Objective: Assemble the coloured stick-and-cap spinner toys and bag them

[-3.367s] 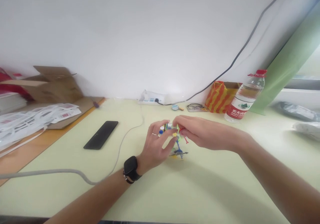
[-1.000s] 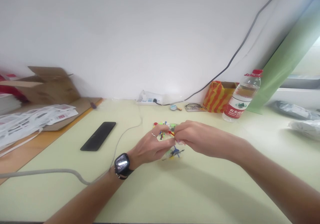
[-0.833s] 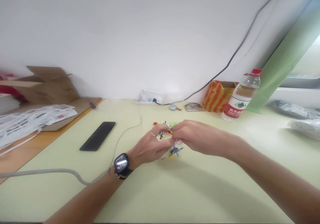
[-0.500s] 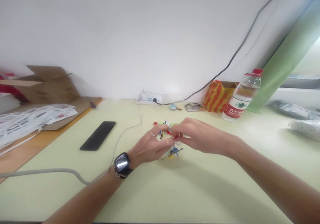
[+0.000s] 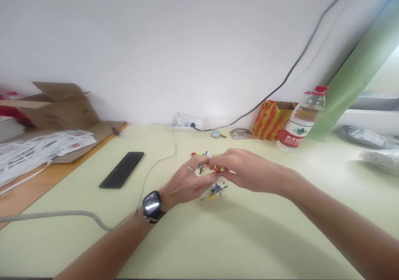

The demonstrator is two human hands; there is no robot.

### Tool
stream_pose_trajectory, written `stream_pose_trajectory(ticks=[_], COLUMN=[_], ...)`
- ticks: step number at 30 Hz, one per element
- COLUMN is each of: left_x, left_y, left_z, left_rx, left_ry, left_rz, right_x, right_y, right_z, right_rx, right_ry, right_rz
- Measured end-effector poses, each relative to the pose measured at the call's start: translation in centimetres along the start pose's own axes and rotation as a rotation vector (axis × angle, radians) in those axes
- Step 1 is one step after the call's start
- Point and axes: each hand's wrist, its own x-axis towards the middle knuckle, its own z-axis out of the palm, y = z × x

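A small clear packet of coloured push pins [image 5: 213, 188] sits between both hands just above the pale green table [image 5: 218, 238]. My left hand [image 5: 185, 184], with a ring and a black smartwatch on its wrist, curls its fingers round the packet from the left. My right hand [image 5: 246, 172] comes in from the right and pinches a small red pin [image 5: 217, 169] at the packet's top. More coloured pin heads [image 5: 199, 154] poke out just behind my left fingers. Most of the packet is hidden by the fingers.
A black phone [image 5: 121, 169] lies to the left, with a grey cable [image 5: 93, 217] curving past it. At the back stand a white power strip [image 5: 186, 123], a striped orange bag [image 5: 269, 120] and a water bottle [image 5: 299, 124]. Cardboard boxes [image 5: 59, 105] and white packets [image 5: 43, 144] fill the left.
Over the last second both hands stay together on the packet. My right fingers have shifted slightly left and down at its top, working the red pin. The rest is unmoved.
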Motion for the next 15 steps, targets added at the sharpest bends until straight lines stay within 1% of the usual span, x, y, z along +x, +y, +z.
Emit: stream_pose_trajectory(ticks=[4, 6, 9, 11, 12, 13, 15], left_x=[-0.1, -0.1, 0.0, 0.1, 0.1, 0.1, -0.1], left_y=[0.0, 0.0, 0.0, 0.0, 0.0, -0.1, -0.2], left_z=[0.2, 0.2, 0.1, 0.0, 0.0, 0.0, 0.0], left_rx=[0.012, 0.027, 0.033, 0.015, 0.004, -0.009, -0.033], left_ry=[-0.004, 0.008, 0.020, 0.026, 0.030, 0.039, 0.061], left_rz=[-0.006, 0.001, 0.020, 0.026, 0.020, 0.007, -0.025], right_x=[0.4, 0.6, 0.7, 0.4, 0.2, -0.1, -0.9], right_y=[0.0, 0.0, -0.1, -0.1, 0.0, 0.1, 0.4], right_z=[1.0, 1.3, 0.9, 0.2, -0.1, -0.3, -0.4], right_rx=[-0.135, -0.152, -0.098, 0.018, 0.086, 0.144, 0.196], right_ry=[0.053, 0.032, -0.033, -0.043, -0.008, 0.054, 0.235], right_rz=[0.061, 0.045, 0.025, 0.006, -0.003, -0.007, 0.017])
